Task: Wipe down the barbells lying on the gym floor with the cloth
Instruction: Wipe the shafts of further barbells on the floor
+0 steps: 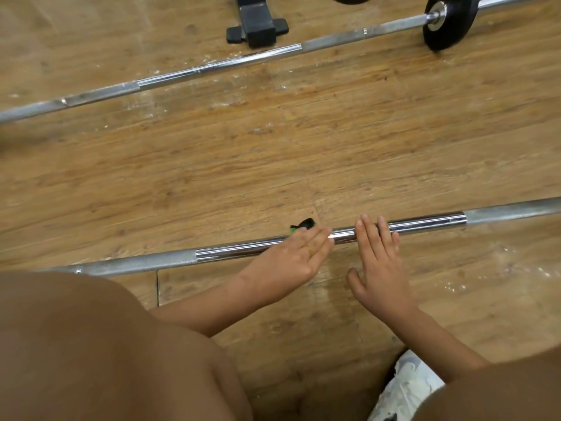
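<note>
Near barbell (303, 241): lying on the wood floor (273, 165), running across the lower middle from about 8 o'clock up to 3 o'clock, polished in the centre stretch, dull and knurled toward both ends. Cloth (303, 224): only a small dark and green scrap in view, peeking out just beyond the left fingertips on the far side of the bar; most of it hidden, so shape and size not clear. Left hand (291, 262): laid flat over the bar at centre, fingers together and pointing to about 1 o'clock, palm down, apparently pressing the cloth to the steel; whether anything is truly pinched underneath cannot be told. Right hand (379, 262): just beside the left, toward 3 o'clock, spread flat with fingers extended, fingertips resting across the bar, thumb splayed out on the floor side, holding nothing. Far barbell (212, 68): well apart, lying roughly parallel across the upper frame, from 9 o'clock to 1 o'clock. Black weight plate (449, 21) mounted on it near 1 o'clock. Black equipment foot (258, 27) at 12 o'clock, just past that bar. Pale scuffs and dusty specks scattered on the boards. Bent knees filling the bottom corners, white shoe (406, 387) at 5 o'clock.
</note>
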The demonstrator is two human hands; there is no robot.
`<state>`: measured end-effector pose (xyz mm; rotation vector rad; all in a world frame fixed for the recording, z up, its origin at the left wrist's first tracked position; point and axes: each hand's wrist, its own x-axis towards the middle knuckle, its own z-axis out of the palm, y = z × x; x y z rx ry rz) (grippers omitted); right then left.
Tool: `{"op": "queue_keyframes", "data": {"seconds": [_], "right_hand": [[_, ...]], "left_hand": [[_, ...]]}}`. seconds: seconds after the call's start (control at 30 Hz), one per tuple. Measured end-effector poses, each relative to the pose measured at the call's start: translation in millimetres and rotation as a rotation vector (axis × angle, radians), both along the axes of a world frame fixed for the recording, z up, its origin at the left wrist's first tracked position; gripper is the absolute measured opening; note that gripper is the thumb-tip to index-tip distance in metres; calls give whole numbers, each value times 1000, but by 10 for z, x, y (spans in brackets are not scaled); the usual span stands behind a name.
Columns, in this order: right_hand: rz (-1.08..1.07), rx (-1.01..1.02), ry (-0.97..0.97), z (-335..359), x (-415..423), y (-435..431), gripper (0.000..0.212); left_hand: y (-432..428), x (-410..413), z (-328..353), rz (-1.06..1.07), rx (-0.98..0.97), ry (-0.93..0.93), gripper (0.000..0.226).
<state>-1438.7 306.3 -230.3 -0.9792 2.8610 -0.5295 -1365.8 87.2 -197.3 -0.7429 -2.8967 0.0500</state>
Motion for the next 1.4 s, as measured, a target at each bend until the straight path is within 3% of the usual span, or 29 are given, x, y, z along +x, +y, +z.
{"op": "queue_keyframes", "data": {"seconds": [0.07,0.2,0.37,0.5,0.63,0.8,0.93,1.0,1.1,1.2,1.4], "right_hand": [[1,11,-14,13,11,-3,103],[37,39,-15,28,-47,3,104],[37,77,-49,64,-77,-14,106],[52,117,-64,106,-141,-30,103],[53,151,-69,123,-194,-88,100],[111,237,-71,209,-376,-98,98],[122,251,-75,234,-522,-159,96],[134,249,-66,255,-589,-206,98],[111,254,-60,293,-676,-318,97],[97,270,-67,332,-744,-391,96],[123,347,-131,499,-960,-532,94]], "left_hand": [[9,-45,15,-28,-3,-6,54],[-115,-86,79,215,151,-37,71],[-164,27,46,63,40,-19,53],[-306,-47,38,274,173,-85,70],[-248,61,75,78,-14,-77,70],[-477,-151,93,360,144,-85,77],[-425,-45,43,84,-43,-37,57],[-543,-156,35,177,-13,-18,55],[-669,-222,90,370,79,-84,74],[-597,-146,76,232,-46,-76,74],[-754,-377,28,297,-53,-11,74]]}}
